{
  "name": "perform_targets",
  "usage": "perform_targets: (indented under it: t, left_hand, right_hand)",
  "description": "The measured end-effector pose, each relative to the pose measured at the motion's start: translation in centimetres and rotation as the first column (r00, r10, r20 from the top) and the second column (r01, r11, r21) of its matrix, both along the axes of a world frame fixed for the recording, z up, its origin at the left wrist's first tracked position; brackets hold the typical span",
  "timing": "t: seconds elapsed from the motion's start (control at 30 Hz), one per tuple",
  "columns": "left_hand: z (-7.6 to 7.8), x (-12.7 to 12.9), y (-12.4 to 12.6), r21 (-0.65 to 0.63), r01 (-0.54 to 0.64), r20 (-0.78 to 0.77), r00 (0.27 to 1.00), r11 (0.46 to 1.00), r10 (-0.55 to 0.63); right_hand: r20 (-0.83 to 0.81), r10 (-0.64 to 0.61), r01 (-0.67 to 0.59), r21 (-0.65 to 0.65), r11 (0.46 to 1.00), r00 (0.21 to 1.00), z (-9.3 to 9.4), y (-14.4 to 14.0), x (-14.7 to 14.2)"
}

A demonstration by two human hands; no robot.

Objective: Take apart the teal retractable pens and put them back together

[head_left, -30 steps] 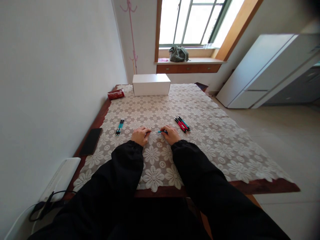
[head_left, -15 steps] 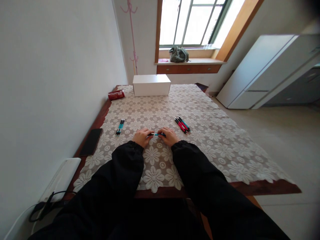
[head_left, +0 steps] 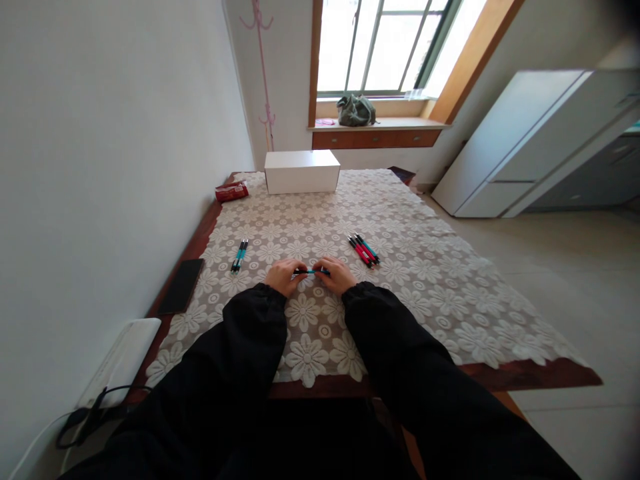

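Observation:
Both my hands rest on the lace tablecloth (head_left: 425, 280) and hold one teal pen (head_left: 311, 271) between them, lying level. My left hand (head_left: 283, 276) grips its left end and my right hand (head_left: 336, 275) grips its right end. Two teal pens (head_left: 239, 255) lie side by side to the left of my left hand. A small pile of red and teal pens (head_left: 364, 249) lies just beyond my right hand. Black sleeves cover both my arms.
A white box (head_left: 301, 171) stands at the table's far end with a red packet (head_left: 231, 191) to its left. A black phone (head_left: 181, 285) lies on the bare wood at the left edge. A wall runs along the left; open floor lies to the right.
My hands have come closer together. The pen's thin white inner part that showed between them earlier is now out of sight and the pen looks shorter.

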State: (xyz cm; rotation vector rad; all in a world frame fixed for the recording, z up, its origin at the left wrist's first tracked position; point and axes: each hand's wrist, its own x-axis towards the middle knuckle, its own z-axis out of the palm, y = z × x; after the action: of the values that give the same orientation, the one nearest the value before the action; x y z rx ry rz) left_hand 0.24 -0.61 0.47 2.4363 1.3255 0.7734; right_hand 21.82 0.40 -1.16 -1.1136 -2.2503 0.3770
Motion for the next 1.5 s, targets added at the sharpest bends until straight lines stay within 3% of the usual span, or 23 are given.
perform_targets:
  t: [0.27, 0.87, 1.27, 1.5]
  left_hand:
    - [0.06, 0.03, -0.16, 0.005, -0.026, 0.004, 1.0, 1.0, 0.026]
    - [-0.42, -0.1, 0.15, 0.019, 0.036, 0.038, 0.999, 0.999, -0.037]
    - [-0.1, -0.06, 0.07, -0.024, 0.017, 0.06, 0.998, 1.0, -0.016]
    - [-0.13, -0.14, -0.01, -0.014, 0.016, 0.083, 0.996, 1.0, -0.014]
  right_hand:
    - [-0.021, 0.042, -0.042, 0.013, 0.999, 0.999, 0.33, -0.2, -0.06]
    - [-0.052, 0.085, -0.086, -0.018, 0.996, 0.995, 0.39, -0.34, -0.1]
    - [-0.047, 0.01, -0.015, -0.101, 0.995, 0.999, 0.31, -0.61, -0.25]
    - [-0.018, 0.035, -0.036, -0.044, 0.998, 0.999, 0.33, -0.42, -0.26]
